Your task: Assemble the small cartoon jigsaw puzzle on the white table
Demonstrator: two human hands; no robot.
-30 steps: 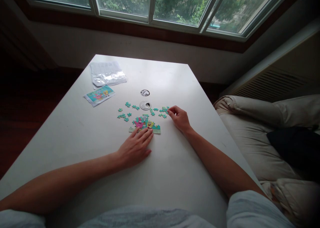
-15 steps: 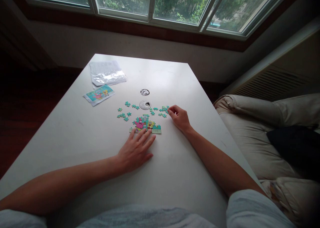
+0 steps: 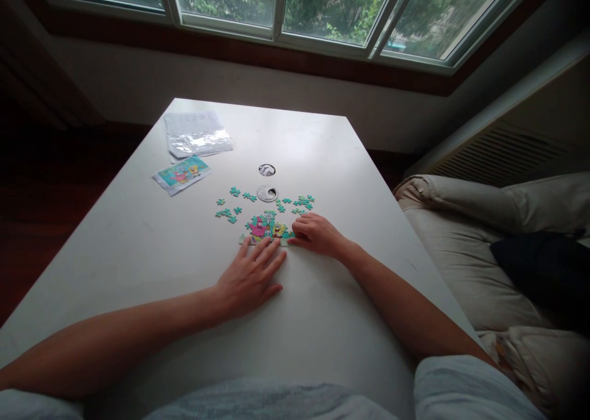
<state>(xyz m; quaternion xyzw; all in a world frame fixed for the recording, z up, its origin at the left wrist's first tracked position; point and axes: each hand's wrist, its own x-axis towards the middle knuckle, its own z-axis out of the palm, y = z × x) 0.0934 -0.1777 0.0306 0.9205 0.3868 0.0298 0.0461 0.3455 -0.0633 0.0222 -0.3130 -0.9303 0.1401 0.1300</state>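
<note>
A partly joined jigsaw puzzle [image 3: 257, 226] with pink, yellow and teal cartoon figures lies in the middle of the white table. Spread flat, my left hand [image 3: 251, 277] rests its fingertips on the puzzle's near edge. My right hand [image 3: 316, 232] is at the puzzle's right end, its fingers curled together and covering part of it; whatever is between them is hidden. Loose teal puzzle pieces [image 3: 224, 213] are scattered left of the puzzle. More loose pieces [image 3: 304, 202] lie beyond my right hand.
A reference picture card [image 3: 183, 174] and a clear plastic sleeve with paper [image 3: 198, 136] lie at the table's far left. Two round fittings, a ringed one [image 3: 265, 195] and another [image 3: 267, 170], sit behind the puzzle. A beige sofa [image 3: 442, 223] stands right of the table [image 3: 152, 260].
My right hand has moved left and toward me, from the loose pieces to the puzzle's right end. My left hand stays in place on the near edge.
</note>
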